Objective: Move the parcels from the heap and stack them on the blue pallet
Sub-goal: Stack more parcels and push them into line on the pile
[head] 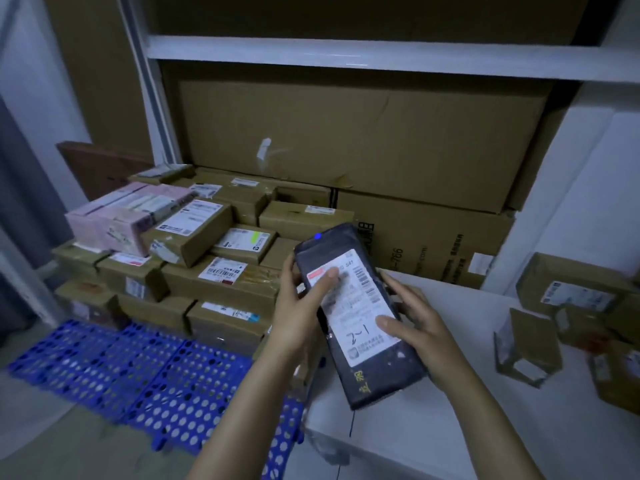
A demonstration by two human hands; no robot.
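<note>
Dark parcel (360, 317) in both hands, beside stacked boxes (207, 251) on blue pallet (114, 368).

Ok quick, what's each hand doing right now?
Left hand: closed on the dark parcel, thumb on its white label.
Right hand: closed on the same dark parcel, gripping its other side.

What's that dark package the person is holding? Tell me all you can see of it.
The dark parcel is a flat, oblong packet in blackish plastic-looking wrap, slightly crumpled. A white shipping label with barcodes and handwritten marks covers its top face. It is held tilted, between the left hand and right hand, thumbs pressing the label.
</note>
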